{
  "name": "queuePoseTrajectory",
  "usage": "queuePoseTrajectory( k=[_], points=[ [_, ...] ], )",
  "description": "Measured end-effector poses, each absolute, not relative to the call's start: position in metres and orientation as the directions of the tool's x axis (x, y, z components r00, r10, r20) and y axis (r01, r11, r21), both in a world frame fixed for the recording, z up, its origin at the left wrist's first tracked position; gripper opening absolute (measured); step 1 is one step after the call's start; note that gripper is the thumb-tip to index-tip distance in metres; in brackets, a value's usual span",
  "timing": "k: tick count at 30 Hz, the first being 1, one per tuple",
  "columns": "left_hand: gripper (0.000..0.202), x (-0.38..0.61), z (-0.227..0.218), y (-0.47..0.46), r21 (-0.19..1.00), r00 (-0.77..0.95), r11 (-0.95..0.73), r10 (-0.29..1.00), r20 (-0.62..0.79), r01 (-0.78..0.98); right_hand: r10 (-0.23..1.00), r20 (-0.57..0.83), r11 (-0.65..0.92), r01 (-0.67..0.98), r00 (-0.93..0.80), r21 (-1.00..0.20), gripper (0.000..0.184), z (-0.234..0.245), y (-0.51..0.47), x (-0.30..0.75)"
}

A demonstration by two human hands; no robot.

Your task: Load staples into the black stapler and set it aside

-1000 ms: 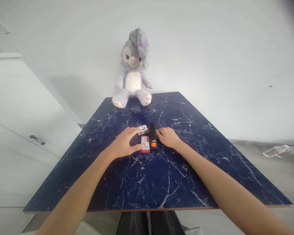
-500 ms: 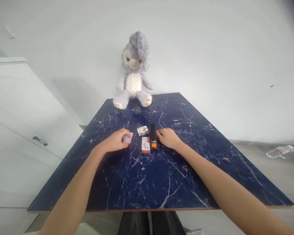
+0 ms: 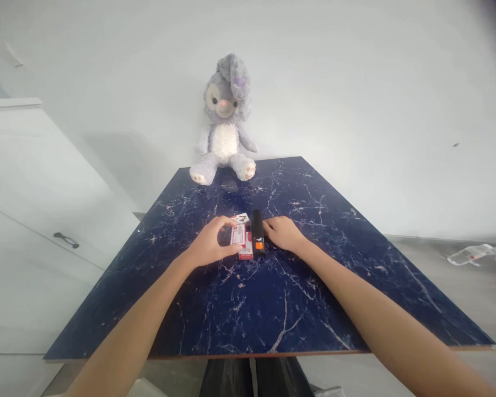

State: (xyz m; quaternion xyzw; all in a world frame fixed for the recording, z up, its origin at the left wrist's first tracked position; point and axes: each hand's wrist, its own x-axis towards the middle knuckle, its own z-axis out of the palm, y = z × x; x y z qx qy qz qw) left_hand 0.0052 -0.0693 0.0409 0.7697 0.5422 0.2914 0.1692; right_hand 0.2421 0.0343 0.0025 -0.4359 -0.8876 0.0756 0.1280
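Observation:
My left hand (image 3: 210,241) pinches a small red and white box (image 3: 238,235) between thumb and fingers. That box is over or against another red and white box (image 3: 246,255), partly covering it; whether they touch is unclear. Just behind is a white box with dark clip pictures (image 3: 243,218), partly hidden by my fingers. Right of the boxes lies a long black stapler (image 3: 257,223) with an orange patch at its near end. My right hand (image 3: 284,232) rests on the table with curled fingers, their tips at the stapler's right side. What they hold, if anything, is hidden.
A grey plush rabbit (image 3: 225,124) sits at the far edge of the dark blue marbled table (image 3: 231,314), against the wall. A white cabinet (image 3: 33,220) stands on the left. Clear plastic packaging (image 3: 475,255) lies on the floor at the right.
My left hand has moved right with its box, from apart on the left to the other two boxes. My right hand and the stapler have stayed in place.

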Motion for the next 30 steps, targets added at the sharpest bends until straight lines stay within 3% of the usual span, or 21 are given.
queuePoseTrajectory(
  k=[13,21,30],
  points=[
    [0.079,0.007,0.034,-0.071,0.593,0.339,-0.362,0.928,0.156,0.719,0.803,0.142,0.595,0.765,-0.579,-0.246,0.053,0.003,0.035,0.242],
    [0.083,0.013,0.026,-0.070,0.565,0.318,-0.344,0.936,0.149,0.750,0.798,0.152,0.602,0.761,-0.583,-0.241,0.054,0.003,0.034,0.242],
    [0.088,0.013,0.023,-0.071,0.611,0.281,-0.293,0.952,0.119,0.735,0.807,0.144,0.589,0.770,-0.572,-0.244,0.054,0.002,0.034,0.242]
  ],
)
